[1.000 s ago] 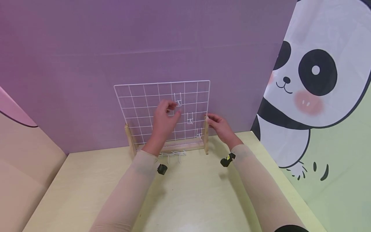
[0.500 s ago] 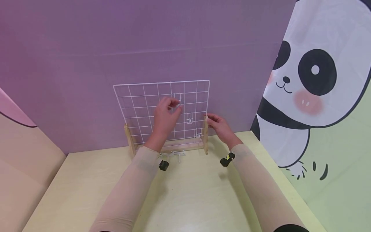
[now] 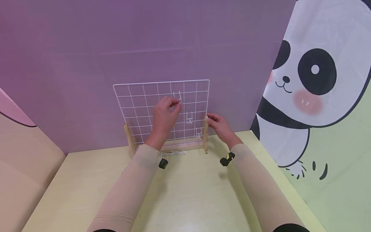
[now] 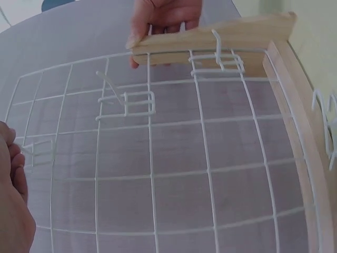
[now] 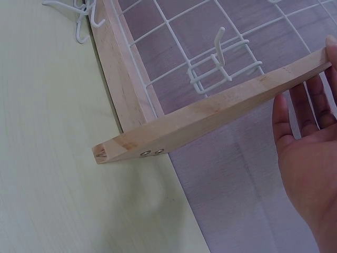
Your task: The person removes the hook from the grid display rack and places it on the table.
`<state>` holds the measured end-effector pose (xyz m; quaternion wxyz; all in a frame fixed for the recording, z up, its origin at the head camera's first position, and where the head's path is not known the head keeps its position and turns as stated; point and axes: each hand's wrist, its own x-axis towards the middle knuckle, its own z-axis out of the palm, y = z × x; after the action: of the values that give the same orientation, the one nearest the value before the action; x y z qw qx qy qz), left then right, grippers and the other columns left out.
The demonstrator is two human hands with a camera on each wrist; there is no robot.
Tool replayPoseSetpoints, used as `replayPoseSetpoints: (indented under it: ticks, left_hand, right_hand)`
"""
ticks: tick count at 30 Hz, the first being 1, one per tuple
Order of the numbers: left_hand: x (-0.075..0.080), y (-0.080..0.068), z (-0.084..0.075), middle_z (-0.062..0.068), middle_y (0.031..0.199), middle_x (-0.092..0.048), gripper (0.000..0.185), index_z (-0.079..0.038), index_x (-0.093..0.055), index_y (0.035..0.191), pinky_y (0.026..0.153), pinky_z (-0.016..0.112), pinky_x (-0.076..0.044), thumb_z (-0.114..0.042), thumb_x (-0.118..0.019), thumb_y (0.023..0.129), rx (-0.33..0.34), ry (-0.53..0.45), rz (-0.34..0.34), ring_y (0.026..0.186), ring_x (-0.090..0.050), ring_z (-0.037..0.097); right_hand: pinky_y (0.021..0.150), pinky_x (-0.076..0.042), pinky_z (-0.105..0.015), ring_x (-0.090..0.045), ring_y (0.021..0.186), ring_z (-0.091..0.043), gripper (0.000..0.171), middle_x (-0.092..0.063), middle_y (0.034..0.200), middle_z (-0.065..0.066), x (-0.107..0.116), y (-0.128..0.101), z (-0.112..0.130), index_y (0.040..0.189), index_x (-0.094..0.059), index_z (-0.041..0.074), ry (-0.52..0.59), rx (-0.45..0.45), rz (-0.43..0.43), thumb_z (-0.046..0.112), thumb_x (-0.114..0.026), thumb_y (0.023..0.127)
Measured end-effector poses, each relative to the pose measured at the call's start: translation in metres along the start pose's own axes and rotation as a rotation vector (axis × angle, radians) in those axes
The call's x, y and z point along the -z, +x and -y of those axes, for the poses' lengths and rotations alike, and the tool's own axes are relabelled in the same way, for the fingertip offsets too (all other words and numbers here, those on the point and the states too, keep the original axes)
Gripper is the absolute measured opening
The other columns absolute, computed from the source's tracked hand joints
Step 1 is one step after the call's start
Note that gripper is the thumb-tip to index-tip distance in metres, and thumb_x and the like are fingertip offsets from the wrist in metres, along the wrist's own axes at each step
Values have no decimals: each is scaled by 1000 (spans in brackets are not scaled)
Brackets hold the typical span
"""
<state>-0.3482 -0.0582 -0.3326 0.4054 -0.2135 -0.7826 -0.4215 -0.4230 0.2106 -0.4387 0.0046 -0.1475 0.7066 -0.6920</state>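
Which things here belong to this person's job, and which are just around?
In the job:
left hand, pinching a hook
right hand, gripping the wooden stand
wire grid
hung hooks
loose hooks, likely

Just around:
panda picture
purple backdrop
table

Long, close-fitting sleeves [image 3: 261, 187] in pale beige, lightly creased, reach the wrists; a small black block [image 3: 163, 163] sits by the left cuff [image 3: 148, 154], a black device [image 3: 224, 161] with a yellow marking [image 3: 228, 157] by the right cuff [image 3: 240, 151]
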Motion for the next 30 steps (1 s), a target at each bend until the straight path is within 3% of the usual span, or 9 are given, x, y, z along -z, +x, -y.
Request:
replayPoseSetpoints:
  ticks: [9,19,30]
  left_hand:
    - [5,8,-2,12,99,-77,6,-1,-81,103,87,42,-63,-7,-81,101,-136,40,-71,95,-76,29]
    - [10,12,-10,12,96,-76,8,0,-81,101,85,41,-63,-8,-82,101,-185,22,-90,92,-77,29]
    - [16,5,-11,15,93,-74,4,1,-80,98,84,43,-62,-1,-83,97,-220,11,-94,91,-74,32]
  right_hand:
    - [107,-52,-33,-64,116,-14,40,-73,125,4,-1,1,-1,149,-64,-4,18,4,-9,14,-65,113]
    - [109,-52,-35,-65,117,-14,40,-73,129,0,-1,1,0,149,-63,-4,8,4,-13,14,-64,113]
    - [108,-53,-33,-65,116,-13,40,-72,130,-2,-2,1,0,150,-63,-4,30,-1,-16,12,-64,112]
